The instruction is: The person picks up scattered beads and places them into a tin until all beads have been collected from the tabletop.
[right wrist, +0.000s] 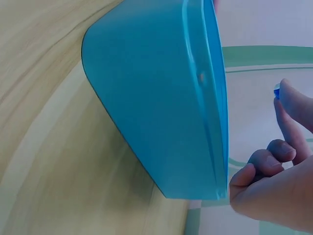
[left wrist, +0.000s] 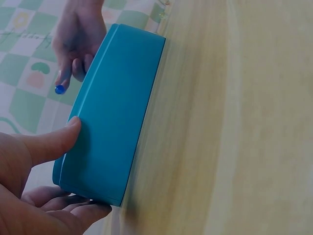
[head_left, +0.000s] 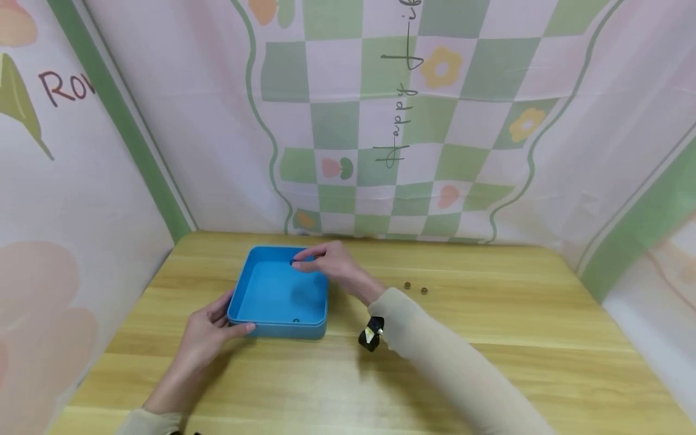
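Observation:
A shallow, open-topped blue box point(head_left: 277, 331) stands on the left part of the table. My left hand point(head_left: 202, 333) grips its near left corner, thumb along the front wall and fingers against the left side. Over the far right part of the box, my right hand point(head_left: 338, 266) pinches a small, glossy blue marble point(right wrist: 277, 91) between thumb and index finger. In the left wrist view the marble point(left wrist: 59, 89) shows beyond the box rim, at the fingertips. One small greenish round piece point(head_left: 296, 321) lies inside the box by its front wall.
Two small brownish round pieces point(head_left: 407, 285) lie on the wooden table point(head_left: 489, 338) right of the box, beyond my right forearm. A printed cloth point(head_left: 337, 121) hangs behind the table and down both sides. A black strap piece point(head_left: 371, 334) hangs at my right cuff.

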A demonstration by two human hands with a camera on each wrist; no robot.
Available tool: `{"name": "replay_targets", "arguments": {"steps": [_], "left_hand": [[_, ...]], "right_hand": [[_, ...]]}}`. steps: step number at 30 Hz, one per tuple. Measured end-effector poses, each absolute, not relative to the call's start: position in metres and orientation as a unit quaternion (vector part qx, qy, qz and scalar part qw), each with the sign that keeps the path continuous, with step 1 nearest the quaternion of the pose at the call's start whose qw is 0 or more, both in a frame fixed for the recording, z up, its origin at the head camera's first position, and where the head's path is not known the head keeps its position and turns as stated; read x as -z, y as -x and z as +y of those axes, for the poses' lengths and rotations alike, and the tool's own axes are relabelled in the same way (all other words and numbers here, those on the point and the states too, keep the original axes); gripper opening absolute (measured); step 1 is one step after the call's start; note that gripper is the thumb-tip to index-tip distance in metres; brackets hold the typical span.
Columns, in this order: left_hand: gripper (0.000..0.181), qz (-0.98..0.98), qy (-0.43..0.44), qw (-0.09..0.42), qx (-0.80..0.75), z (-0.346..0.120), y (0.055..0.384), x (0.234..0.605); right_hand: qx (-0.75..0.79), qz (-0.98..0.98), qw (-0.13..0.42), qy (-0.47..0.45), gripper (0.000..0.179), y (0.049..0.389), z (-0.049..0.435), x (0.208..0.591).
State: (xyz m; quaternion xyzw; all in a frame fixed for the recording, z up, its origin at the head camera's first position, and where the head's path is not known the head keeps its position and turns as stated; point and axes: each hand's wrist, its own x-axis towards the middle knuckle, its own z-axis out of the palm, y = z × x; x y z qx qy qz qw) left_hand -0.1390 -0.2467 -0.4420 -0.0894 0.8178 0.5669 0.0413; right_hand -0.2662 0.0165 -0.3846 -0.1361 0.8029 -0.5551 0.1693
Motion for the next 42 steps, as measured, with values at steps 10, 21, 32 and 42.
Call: {"name": "replay_targets", "arguments": {"steps": [10, 21, 32, 42], "left_hand": [[0.093, 0.813, 0.089, 0.037, -0.574, -0.246, 0.139, 0.44], [0.093, 0.811, 0.091, 0.04, -0.577, -0.245, 0.138, 0.439], [0.093, 0.811, 0.093, 0.044, -0.575, -0.245, 0.138, 0.439], [0.093, 0.809, 0.092, 0.045, -0.579, -0.246, 0.138, 0.438]], "right_hand": [[0.577, 0.788, 0.16, 0.142, 0.018, 0.267, -0.001, 0.39], [0.568, 0.795, 0.158, 0.142, 0.015, 0.267, -0.014, 0.396], [0.559, 0.801, 0.168, 0.134, 0.011, 0.267, -0.024, 0.4], [0.554, 0.804, 0.172, 0.128, 0.012, 0.264, -0.029, 0.405]]}}
